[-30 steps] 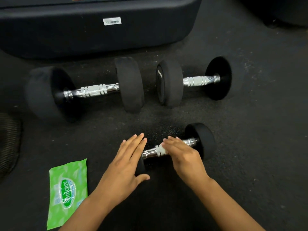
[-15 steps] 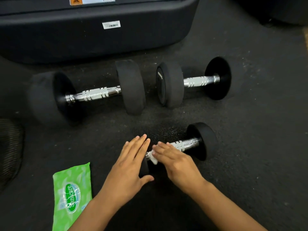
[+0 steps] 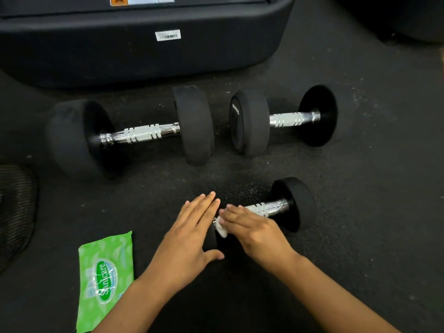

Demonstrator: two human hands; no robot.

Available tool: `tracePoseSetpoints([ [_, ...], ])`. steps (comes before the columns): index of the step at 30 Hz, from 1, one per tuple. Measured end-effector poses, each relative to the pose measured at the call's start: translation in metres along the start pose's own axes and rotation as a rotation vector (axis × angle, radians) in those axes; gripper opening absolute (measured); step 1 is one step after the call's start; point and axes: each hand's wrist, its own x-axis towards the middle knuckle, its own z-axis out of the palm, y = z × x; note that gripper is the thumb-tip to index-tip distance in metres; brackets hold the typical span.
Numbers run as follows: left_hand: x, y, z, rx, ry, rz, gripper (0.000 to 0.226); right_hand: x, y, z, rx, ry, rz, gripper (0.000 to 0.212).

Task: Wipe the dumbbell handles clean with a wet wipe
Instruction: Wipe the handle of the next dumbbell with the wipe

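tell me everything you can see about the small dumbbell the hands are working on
The small dumbbell lies on its side on the dark speckled floor, nearest the person. It has a shiny ridged metal handle and round black heads that look like rubber. The left hand rests flat on its near head, covering most of it. The right hand presses a white wet wipe against the handle's near end.

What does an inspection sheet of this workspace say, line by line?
Surface: dark speckled floor mat.
Job's things: small dumbbell under both hands; white wet wipe on its handle; large dumbbell and medium dumbbell lying behind.
Clutter: green wipes pack at near left.
Grippers: left hand flat on the near weight; right hand pressing the wipe, fingers extended.
Cables: nothing seen.
Surroundings: black machine base behind.
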Motion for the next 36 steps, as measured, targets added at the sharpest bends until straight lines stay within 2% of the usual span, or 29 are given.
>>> tracePoseSetpoints([
  [4, 0.000, 0.000, 0.001, 0.007, 0.014, 0.002, 0.109, 0.021, -0.010, 0.002, 0.022, -0.051, 0.160, 0.036],
  [6, 0.000, 0.000, 0.000, 0.002, 0.005, -0.012, 0.112, 0.017, -0.015, 0.002, 0.041, -0.090, 0.137, 0.039],
  [8, -0.002, 0.002, 0.001, 0.002, 0.001, -0.018, 0.113, 0.009, -0.009, -0.008, 0.055, -0.103, 0.102, 0.034],
  [12, -0.001, 0.005, 0.000, 0.011, 0.002, -0.016, 0.110, 0.031, -0.010, -0.012, 0.078, -0.195, 0.274, 0.018],
  [16, -0.001, 0.006, -0.003, 0.013, -0.032, -0.033, 0.109, 0.035, -0.008, -0.016, 0.095, -0.318, 0.275, 0.016],
  [19, -0.001, 0.006, -0.001, 0.015, -0.035, -0.041, 0.112, 0.048, -0.001, -0.026, 0.007, -0.345, 0.346, 0.016],
  [21, 0.000, 0.006, -0.003, 0.003, -0.020, -0.030, 0.109, 0.054, -0.006, -0.021, -0.044, -0.360, 0.306, 0.019],
  [24, 0.001, 0.005, -0.006, 0.004, -0.023, -0.026, 0.107, 0.035, -0.014, -0.021, 0.031, -0.343, 0.153, 0.021],
  [26, 0.001, 0.007, -0.007, -0.014, -0.020, -0.019, 0.107, 0.021, -0.002, -0.025, 0.049, -0.275, 0.093, 0.029],
  [30, 0.002, 0.006, -0.005, 0.010, -0.020, -0.010, 0.106, 0.026, -0.001, -0.017, 0.014, -0.208, 0.132, 0.034],
  [33, 0.002, 0.003, -0.005, -0.035, -0.052, -0.063, 0.110, 0.010, -0.012, -0.005, 0.014, -0.201, 0.049, 0.039],
  [36, -0.001, 0.007, -0.006, -0.008, -0.031, -0.022, 0.105, -0.002, 0.010, -0.017, 0.028, -0.145, -0.038, 0.036],
])
